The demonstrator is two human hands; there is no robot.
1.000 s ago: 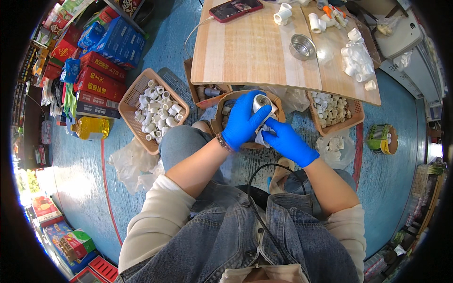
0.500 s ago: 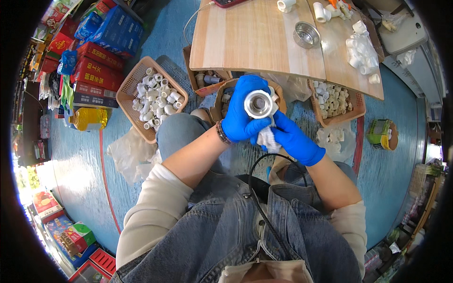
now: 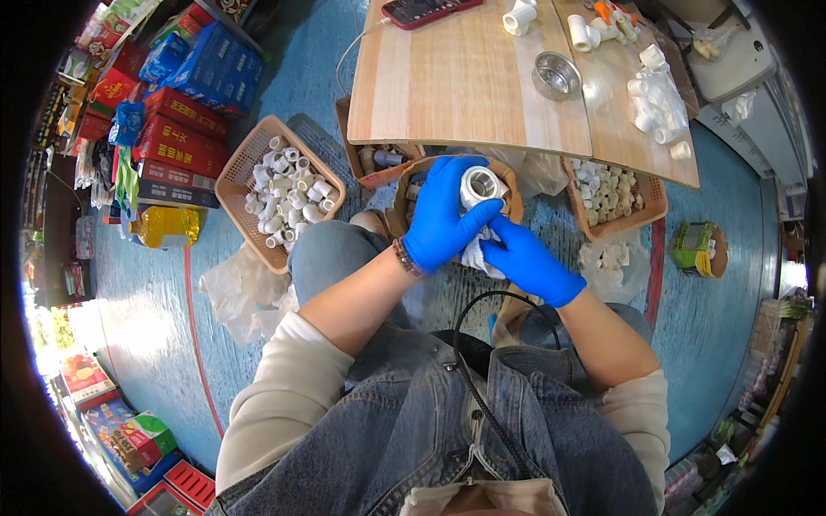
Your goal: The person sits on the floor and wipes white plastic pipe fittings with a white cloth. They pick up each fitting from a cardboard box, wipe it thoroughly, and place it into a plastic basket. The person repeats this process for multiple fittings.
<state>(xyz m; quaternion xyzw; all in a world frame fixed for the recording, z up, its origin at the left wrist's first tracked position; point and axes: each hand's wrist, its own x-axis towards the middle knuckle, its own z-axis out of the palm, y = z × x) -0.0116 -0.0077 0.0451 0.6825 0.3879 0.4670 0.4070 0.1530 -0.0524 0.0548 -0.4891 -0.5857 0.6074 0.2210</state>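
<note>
Both my hands wear blue gloves and meet in front of the table edge. My left hand [image 3: 443, 219] is closed round a white pipe fitting [image 3: 471, 199] with a metal threaded mouth, which points up and slightly away from me. Its thumb lies across the near side of the fitting. Against the lower part of the fitting, my right hand [image 3: 535, 265] pinches a white cloth [image 3: 478, 260]. The fingertips of that hand are partly hidden behind the left thumb and the cloth. Beneath the hands stands a round cardboard box [image 3: 514, 199], mostly covered by them.
The wooden table [image 3: 447, 77] holds a metal bowl [image 3: 557, 76], a phone [image 3: 422, 10], an orange-handled tool [image 3: 615, 15] and bagged white fittings [image 3: 658, 99]. A basket [image 3: 228, 176] of fittings stands left, another basket [image 3: 632, 221] right. Plastic bags [image 3: 237, 288] lie on the floor.
The fitting has tilted, so its metal mouth faces away from me more and sits slightly farther right. My right hand and the cloth have shifted a little left and nearer to me.
</note>
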